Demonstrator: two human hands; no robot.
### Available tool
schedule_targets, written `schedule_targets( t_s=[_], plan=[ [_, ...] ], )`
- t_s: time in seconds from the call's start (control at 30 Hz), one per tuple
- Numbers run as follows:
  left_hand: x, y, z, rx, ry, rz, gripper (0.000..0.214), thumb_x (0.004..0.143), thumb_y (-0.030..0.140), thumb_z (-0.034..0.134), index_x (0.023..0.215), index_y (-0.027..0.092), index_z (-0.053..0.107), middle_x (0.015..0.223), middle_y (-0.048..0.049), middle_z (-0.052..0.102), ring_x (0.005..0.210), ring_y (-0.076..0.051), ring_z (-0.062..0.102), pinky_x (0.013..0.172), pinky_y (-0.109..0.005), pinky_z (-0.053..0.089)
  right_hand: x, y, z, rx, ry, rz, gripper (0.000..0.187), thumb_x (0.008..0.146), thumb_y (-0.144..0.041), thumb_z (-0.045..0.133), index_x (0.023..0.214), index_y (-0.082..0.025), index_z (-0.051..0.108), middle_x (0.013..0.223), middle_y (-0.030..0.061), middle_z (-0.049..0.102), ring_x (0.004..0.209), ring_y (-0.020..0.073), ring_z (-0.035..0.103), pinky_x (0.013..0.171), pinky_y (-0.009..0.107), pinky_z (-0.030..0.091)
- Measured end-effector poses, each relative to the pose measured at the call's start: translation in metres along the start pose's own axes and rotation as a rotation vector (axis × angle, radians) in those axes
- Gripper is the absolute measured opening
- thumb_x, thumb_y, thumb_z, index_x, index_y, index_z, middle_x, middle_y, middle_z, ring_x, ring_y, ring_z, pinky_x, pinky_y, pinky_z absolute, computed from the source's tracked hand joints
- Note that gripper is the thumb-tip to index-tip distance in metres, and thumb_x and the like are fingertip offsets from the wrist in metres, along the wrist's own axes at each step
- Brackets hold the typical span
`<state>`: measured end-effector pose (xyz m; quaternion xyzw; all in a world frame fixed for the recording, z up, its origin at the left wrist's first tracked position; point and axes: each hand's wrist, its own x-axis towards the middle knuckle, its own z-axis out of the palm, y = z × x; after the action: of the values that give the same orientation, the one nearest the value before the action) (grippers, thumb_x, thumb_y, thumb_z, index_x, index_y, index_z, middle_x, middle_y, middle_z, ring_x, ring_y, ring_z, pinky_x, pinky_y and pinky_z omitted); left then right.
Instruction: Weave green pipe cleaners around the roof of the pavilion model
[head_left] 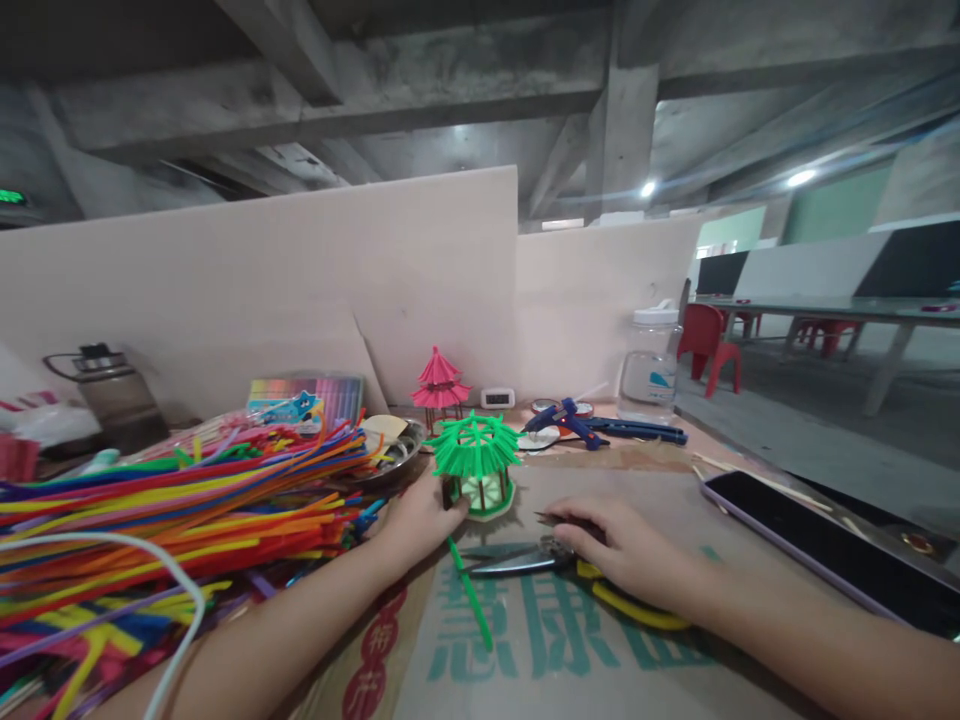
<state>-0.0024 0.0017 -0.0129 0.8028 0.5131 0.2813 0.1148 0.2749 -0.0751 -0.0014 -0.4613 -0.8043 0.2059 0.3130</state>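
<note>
A small green pavilion model (pixel 477 462) made of pipe cleaners stands on a cardboard sheet (pixel 540 650). My left hand (pixel 420 515) grips its base from the left. A loose green pipe cleaner (pixel 471 595) lies just below that hand. My right hand (pixel 626 550) rests palm down on yellow-handled scissors (pixel 525 558), fingers curled over the pivot; the blades point left toward the model.
A big heap of coloured pipe cleaners (pixel 165 520) fills the left. Behind stand a pink pavilion model (pixel 439 385), a blue glue gun (pixel 570 420), a clear jar (pixel 649 365), a metal dish (pixel 397 450) and a marker box (pixel 307 400). A phone (pixel 817 540) lies right.
</note>
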Motion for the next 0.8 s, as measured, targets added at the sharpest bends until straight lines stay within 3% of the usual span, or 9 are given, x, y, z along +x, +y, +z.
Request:
schedule_targets(
  t_s=[0.33,0.53,0.63,0.8],
  plan=[
    [0.002,-0.015,0.004,-0.019,-0.01,-0.054,0.038,0.087,0.034,0.06,0.123,0.023,0.066,0.116,-0.0075,0.074,0.118,-0.03,0.065,0.101,-0.036,0.051,-0.001,-0.001,0.001,-0.053,-0.037,-0.001,0.037,0.099,-0.037,0.05,0.116,-0.018,0.076,0.115,0.0114,0.078,0.104,0.0297,0.072,0.091,0.042,0.053],
    [0.003,-0.023,0.007,-0.103,-0.002,0.057,0.047,0.086,0.034,0.062,0.131,0.024,0.063,0.129,-0.0083,0.069,0.126,-0.031,0.06,0.107,-0.04,0.048,0.001,0.0,0.002,-0.054,-0.038,-0.021,0.033,0.099,-0.036,0.05,0.11,-0.02,0.076,0.11,0.01,0.079,0.1,0.0282,0.073,0.087,0.038,0.053],
    [0.006,-0.028,0.012,-0.203,0.018,0.091,0.045,0.086,0.037,0.062,0.128,0.019,0.065,0.128,-0.0106,0.069,0.126,-0.031,0.059,0.11,-0.041,0.047,0.001,0.001,0.002,-0.063,-0.035,-0.018,0.032,0.098,-0.035,0.051,0.111,-0.019,0.076,0.109,0.0097,0.079,0.098,0.028,0.072,0.086,0.038,0.053],
    [0.011,-0.036,0.014,-0.312,-0.018,0.01,0.039,0.087,0.044,0.062,0.116,0.018,0.068,0.114,-0.0087,0.074,0.113,-0.031,0.065,0.103,-0.042,0.051,0.002,0.001,0.002,-0.059,-0.038,-0.022,0.031,0.099,-0.035,0.051,0.108,-0.02,0.076,0.104,0.0083,0.08,0.093,0.0263,0.073,0.082,0.035,0.052]
  ],
)
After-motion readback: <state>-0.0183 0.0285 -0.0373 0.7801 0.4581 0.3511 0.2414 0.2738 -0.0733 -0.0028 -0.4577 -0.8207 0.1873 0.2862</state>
